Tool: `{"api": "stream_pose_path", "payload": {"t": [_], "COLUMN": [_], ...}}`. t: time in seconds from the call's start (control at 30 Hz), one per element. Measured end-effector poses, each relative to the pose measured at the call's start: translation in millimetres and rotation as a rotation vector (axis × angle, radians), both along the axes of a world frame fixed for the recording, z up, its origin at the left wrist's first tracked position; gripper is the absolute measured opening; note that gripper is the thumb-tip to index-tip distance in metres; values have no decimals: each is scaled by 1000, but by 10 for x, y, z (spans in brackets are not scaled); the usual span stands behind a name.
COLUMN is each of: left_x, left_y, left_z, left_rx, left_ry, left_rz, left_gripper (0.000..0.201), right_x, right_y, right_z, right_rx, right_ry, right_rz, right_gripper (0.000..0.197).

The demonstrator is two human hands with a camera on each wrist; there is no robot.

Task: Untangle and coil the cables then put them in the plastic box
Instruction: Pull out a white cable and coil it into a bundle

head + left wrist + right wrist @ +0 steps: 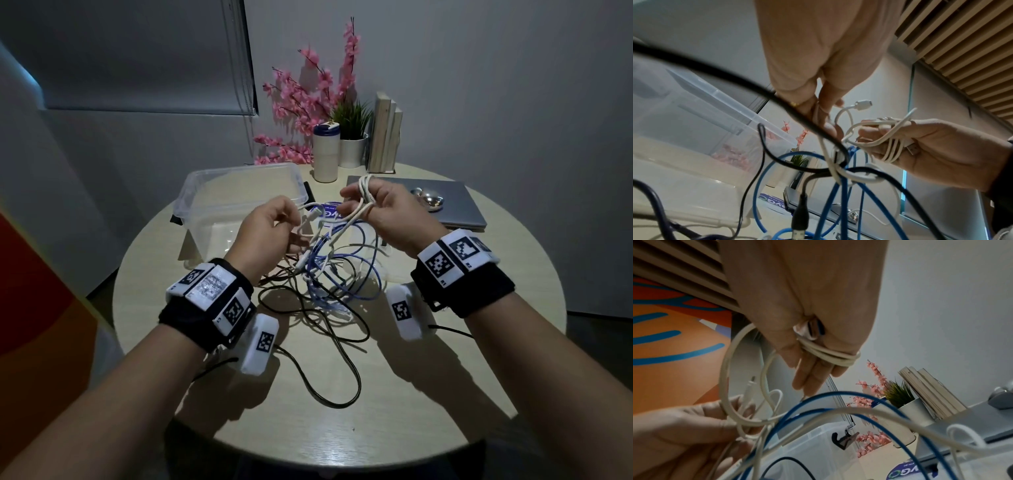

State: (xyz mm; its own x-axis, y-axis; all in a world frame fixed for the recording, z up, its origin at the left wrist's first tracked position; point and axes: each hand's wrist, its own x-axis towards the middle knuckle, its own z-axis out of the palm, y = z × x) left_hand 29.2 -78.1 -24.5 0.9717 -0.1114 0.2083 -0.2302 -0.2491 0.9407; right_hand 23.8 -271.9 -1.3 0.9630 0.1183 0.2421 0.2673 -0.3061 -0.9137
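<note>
Cream-white cable point(363, 192), blue cable point(346, 274), black cable point(329, 346), clear plastic box point(239, 192), pale wood-grain table point(428, 377), pink flowers point(308, 99)

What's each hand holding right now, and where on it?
Both hold the white cable. Its coiled turns are looped around the right hand fingers; the left hand pinches the loose stretch near its free plug.

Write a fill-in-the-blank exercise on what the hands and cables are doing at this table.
1. The right hand has a cream-white cable wound in loops around its ____.
2. The left hand pinches a ____ cable whose plug points toward the right hand.
3. The clear plastic box stands on the round table with ____ cables inside it.
4. The tangle under the hands mixes white, black and ____ cables.

Missing words: fingers; white; no; blue
</note>
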Motion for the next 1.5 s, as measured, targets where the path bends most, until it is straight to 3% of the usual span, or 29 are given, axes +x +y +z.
{"api": "stream_pose_path", "payload": {"t": [0.13, 0.27, 0.47, 0.6, 0.7, 0.77, 1.03, 1.27, 1.5], "left_x": [4, -1, -73, -101, -127, -123, -114, 11, 81], "left_y": [21, 36, -46, -97, -79, -46, -41, 53, 12], "left_z": [-21, -83, -66, -66, -48, -45, -41, -67, -152], "left_rx": [87, 145, 117, 49, 0, -42, -122, 14, 193], "left_ry": [10, -23, -101, -89, -94, -88, -81, -62, -6], "left_rz": [-27, -46, -85, -106, -106, -114, -227, -16, 141], "left_gripper": [45, 49, 66, 64, 59, 55, 58, 38, 20], "right_x": [53, 30, -56, -102, -69, -43, -96, -13, -70], "right_y": [-13, 31, 159, 215, 186, 147, 199, 59, 117], "right_z": [-69, -146, -199, -208, -225, -220, -225, -173, -158], "right_rx": [-237, -174, -314, -296, -398, -440, -377, -339, -364], "right_ry": [41, -22, -15, -64, -113, -119, -76, -71, -71], "right_rz": [-85, -145, -109, -55, -104, -130, -66, -165, -124], "right_gripper": [28, 16, 19, 24, 11, 14, 18, 18, 16]}}
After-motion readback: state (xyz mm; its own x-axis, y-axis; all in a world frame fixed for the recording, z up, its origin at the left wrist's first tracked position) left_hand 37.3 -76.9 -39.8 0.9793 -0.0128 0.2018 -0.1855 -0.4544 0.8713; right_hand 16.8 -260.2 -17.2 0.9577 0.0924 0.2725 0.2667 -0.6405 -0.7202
